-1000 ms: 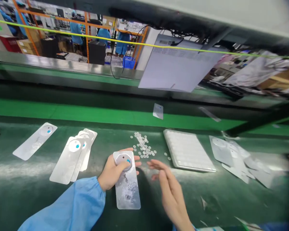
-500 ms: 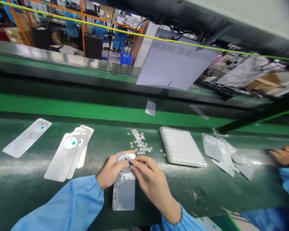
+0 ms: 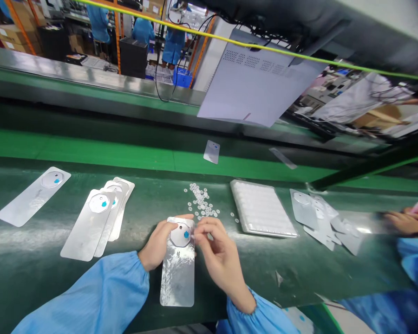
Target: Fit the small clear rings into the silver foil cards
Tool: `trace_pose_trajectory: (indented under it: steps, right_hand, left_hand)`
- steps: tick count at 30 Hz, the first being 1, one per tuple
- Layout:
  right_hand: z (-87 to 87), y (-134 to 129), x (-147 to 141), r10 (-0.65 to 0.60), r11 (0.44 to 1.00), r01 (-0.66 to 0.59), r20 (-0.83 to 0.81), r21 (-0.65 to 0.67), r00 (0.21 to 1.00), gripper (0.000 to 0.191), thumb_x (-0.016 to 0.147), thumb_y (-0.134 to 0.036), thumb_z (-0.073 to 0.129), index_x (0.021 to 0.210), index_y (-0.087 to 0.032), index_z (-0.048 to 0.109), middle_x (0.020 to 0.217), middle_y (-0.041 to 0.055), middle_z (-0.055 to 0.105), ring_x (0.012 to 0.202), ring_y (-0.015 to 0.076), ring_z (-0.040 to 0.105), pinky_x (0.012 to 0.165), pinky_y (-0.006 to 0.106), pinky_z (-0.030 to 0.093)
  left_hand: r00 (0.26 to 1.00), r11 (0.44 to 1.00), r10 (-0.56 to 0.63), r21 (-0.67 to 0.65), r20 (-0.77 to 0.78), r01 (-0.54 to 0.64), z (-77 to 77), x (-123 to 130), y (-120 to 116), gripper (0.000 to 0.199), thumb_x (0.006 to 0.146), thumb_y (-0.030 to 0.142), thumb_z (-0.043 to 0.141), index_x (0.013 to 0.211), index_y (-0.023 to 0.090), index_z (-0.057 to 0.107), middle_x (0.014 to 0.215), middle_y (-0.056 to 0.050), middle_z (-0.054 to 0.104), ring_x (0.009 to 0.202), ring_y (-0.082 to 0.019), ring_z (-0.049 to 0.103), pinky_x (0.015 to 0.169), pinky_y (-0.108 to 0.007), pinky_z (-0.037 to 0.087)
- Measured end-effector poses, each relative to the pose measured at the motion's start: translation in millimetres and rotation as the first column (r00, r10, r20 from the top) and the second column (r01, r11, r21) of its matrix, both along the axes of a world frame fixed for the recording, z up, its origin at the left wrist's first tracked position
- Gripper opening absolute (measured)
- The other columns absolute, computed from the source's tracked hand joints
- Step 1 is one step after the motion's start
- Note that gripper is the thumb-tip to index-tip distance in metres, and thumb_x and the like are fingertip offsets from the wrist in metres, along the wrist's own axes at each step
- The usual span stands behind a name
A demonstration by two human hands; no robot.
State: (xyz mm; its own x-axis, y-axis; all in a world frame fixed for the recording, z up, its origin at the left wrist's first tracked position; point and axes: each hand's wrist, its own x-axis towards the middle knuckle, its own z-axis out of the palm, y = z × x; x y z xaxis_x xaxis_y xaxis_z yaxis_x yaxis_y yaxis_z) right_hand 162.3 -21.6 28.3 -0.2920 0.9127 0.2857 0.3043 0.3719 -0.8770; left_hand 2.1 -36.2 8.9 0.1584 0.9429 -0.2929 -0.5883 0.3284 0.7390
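Plate (image 3: 177, 278) in left hand (image 3: 156, 246), over the table (image 3: 257, 264): it could tilt or slip, because the grip was only at its upper end.
The left hand was closed on it, thumb in front, fingers behind; the right hand (image 3: 219, 260) was half curled at its right edge, and I could not tell if it pinched something. The rings (image 3: 200, 199) lay near, so a fingertip could scatter them. Counted: one held plate, one lone plate (image 3: 31, 199), three or perhaps four in the stack (image 3: 87, 227), one tray (image 3: 264, 208), one card (image 3: 212, 152), one strip (image 3: 283, 158); at least four pieces in the pile (image 3: 303, 211); rings by dozens, too crowded for exact count.
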Motion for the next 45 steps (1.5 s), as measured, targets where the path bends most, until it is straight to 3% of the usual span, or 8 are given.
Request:
trace_pose_trajectory:
  steps: [5,10,14,22,30,38,42,45]
  right_hand:
    - [2.4,-12.4,49.3,-0.228,0.952,0.179,-0.185,-0.248,0.956,0.026,0.094,-0.045,0.066,0.087,-0.021,0.062,0.104,0.0068,0.058,0.070,0.0141,0.054,0.054,0.025,0.048]
    - [-1.3,-40.9,106.2,-0.528,0.848,0.527,0.000,-0.056,0.849,0.021,0.089,-0.043,0.074,0.088,-0.022,0.071,0.087,0.0066,0.065,0.079,0.0215,0.062,0.068,0.031,0.054]
    - [1.0,-47.6,81.5,-0.327,0.941,0.310,0.135,0.136,0.935,0.013,0.095,-0.030,0.066,0.095,-0.025,0.078,0.090,0.0080,0.071,0.079,0.0227,0.068,0.067,0.033,0.057]
    - [-3.8,-26.8,21.9,-0.068,0.957,-0.022,0.298,0.288,0.952,0.031,0.102,-0.016,0.052,0.124,-0.026,0.072,0.102,0.0093,0.072,0.088,0.0196,0.072,0.077,0.032,0.062]
    - [-1.2,-13.3,21.7,-0.055,0.921,-0.130,0.452,0.367,0.890,0.023,0.103,-0.019,0.054,0.116,-0.023,0.073,0.100,0.0085,0.074,0.084,0.0187,0.073,0.075,0.029,0.062]
    - [-5.5,-10.3,16.5,-0.027,0.956,-0.099,0.421,0.275,0.907,0.019,0.103,-0.020,0.050,0.104,-0.023,0.069,0.098,0.0076,0.070,0.082,0.0182,0.070,0.070,0.027,0.058]
    - [-4.3,-10.1,12.6,0.046,0.997,-0.060,0.220,0.054,0.974,0.018,0.104,-0.026,0.049,0.093,-0.023,0.063,0.091,0.0058,0.064,0.082,0.0182,0.064,0.069,0.028,0.054]
    - [0.6,-9.7,17.9,0.011,0.988,-0.011,0.000,-0.152,1.000,0.020,0.102,-0.034,0.055,0.088,-0.022,0.061,0.088,0.0038,0.057,0.073,0.0160,0.057,0.057,0.026,0.046]
  left_hand:
    - [0.981,0.991,-0.074,-0.096,0.181,0.092,3.8,1.2,1.0,0.058,0.083,0.037,0.061,0.135,0.010,0.060,0.112,-0.020,0.076,0.101,-0.040,0.073,0.071,-0.044,0.061]
    - [0.989,0.989,-0.091,-0.101,0.121,0.104,9.5,5.5,-2.4,0.063,0.079,0.029,0.069,0.138,0.013,0.055,0.118,-0.021,0.074,0.108,-0.041,0.071,0.069,-0.042,0.062]
    - [0.989,0.987,-0.148,-0.066,0.004,0.148,9.1,13.2,-6.1,0.075,0.073,0.019,0.078,0.142,0.018,0.052,0.113,-0.016,0.076,0.107,-0.037,0.072,0.074,-0.041,0.062]
    - [0.910,0.988,-0.034,0.125,-0.413,0.093,5.8,11.1,-1.5,0.026,0.079,0.026,0.073,0.102,0.015,0.079,0.098,-0.008,0.080,0.101,-0.029,0.071,0.091,-0.035,0.054]
    - [0.962,0.997,-0.072,0.005,-0.262,0.075,-1.2,5.7,-5.1,0.033,0.077,0.029,0.063,0.102,0.017,0.081,0.108,-0.007,0.078,0.110,-0.030,0.067,0.096,-0.035,0.049]
    - [0.980,0.998,-0.063,-0.040,-0.188,0.057,-3.2,6.6,-4.0,0.028,0.079,0.031,0.062,0.093,0.018,0.081,0.103,-0.005,0.078,0.109,-0.029,0.066,0.098,-0.034,0.048]
    - [0.966,0.979,0.035,-0.185,-0.258,-0.085,-11.0,9.9,-4.4,0.022,0.073,0.029,0.066,0.086,0.019,0.080,0.111,-0.006,0.076,0.117,-0.031,0.063,0.101,-0.035,0.046]
    - [0.990,0.964,0.064,-0.250,-0.125,-0.093,-10.9,12.6,-3.3,0.022,0.069,0.028,0.067,0.085,0.018,0.078,0.106,-0.008,0.077,0.116,-0.033,0.065,0.100,-0.038,0.049]
